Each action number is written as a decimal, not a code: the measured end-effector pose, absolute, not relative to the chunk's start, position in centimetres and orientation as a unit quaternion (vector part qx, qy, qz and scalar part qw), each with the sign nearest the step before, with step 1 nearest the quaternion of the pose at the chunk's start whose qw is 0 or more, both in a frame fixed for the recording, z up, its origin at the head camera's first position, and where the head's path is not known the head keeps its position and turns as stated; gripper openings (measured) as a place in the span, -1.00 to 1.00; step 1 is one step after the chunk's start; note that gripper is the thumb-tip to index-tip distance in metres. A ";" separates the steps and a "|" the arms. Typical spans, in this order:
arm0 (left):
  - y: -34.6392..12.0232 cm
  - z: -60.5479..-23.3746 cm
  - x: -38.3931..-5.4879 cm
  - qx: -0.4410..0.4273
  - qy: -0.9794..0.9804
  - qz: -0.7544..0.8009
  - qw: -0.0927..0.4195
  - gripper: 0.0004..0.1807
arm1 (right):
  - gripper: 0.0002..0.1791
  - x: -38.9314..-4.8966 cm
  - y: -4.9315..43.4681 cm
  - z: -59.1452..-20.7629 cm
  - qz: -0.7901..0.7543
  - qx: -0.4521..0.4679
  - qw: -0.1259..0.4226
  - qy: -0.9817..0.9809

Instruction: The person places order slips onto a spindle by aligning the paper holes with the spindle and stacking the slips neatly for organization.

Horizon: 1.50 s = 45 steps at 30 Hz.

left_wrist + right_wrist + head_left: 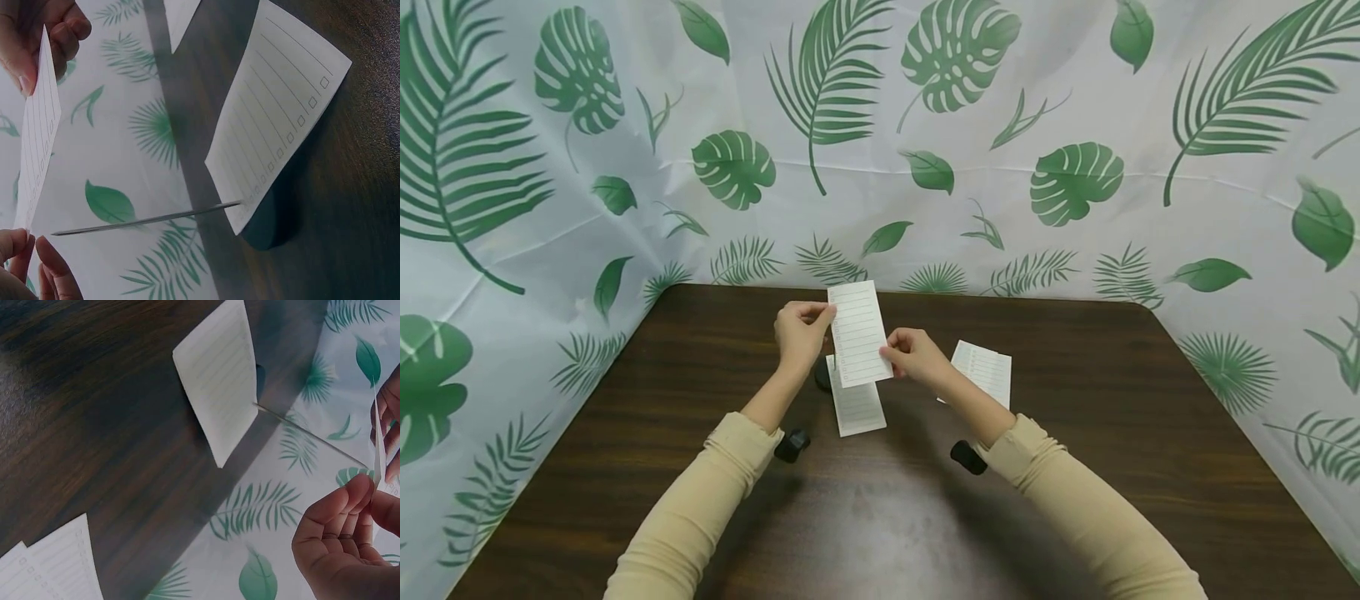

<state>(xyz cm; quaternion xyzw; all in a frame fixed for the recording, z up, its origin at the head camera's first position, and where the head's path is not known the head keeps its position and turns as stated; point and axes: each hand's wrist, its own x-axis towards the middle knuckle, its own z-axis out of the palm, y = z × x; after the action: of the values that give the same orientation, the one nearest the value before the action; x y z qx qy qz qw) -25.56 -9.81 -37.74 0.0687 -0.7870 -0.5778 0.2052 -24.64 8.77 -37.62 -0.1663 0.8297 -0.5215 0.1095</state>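
My left hand [803, 333] pinches the left edge of a white lined sheet [859, 333] with a column of small checkboxes. The right hand [917, 357] pinches the same sheet low on its right edge. Below it, another lined sheet [281, 106] is stuck through near one edge on a thin metal spike [150, 218] and sits low beside the dark base [265, 222]. The bare spike rises from that sheet, its tip close to the left fingers [56, 262] in the left wrist view. The held sheet hangs tilted above the lower one.
To the right lie several overlapping lined sheets [988, 372] on the dark wooden table [1112, 467], partly behind the right forearm. A white curtain [865, 217] with green leaf prints stands behind the table and along its sides. Black wrist devices [792, 446] hang under both wrists.
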 end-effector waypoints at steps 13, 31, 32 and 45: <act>-10.5 -38.5 -26.0 0.077 -0.818 -0.534 0.200 -0.80 | -0.86 -25.1 8.1 -38.7 -0.527 -0.157 0.118 0.827; -10.5 -39.1 -26.1 0.078 -0.823 -0.527 0.196 -0.81 | -0.86 -25.1 8.1 -39.3 -0.521 -0.150 0.129 0.830; -10.5 -39.1 -26.1 0.076 -0.824 -0.525 0.199 -0.81 | -0.86 -25.1 8.1 -39.3 -0.520 -0.151 0.127 0.831; -10.7 -39.5 -26.4 0.084 -0.765 -0.622 0.144 -0.77 | -0.87 -25.2 8.2 -39.4 -0.515 -0.152 0.137 0.832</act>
<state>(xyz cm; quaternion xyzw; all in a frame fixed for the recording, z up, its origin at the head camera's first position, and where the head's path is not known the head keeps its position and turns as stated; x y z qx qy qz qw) -26.40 -10.74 -39.53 0.0842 -0.7652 -0.6219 0.1439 -25.19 8.15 -39.40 -0.1518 0.8325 -0.5150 0.1369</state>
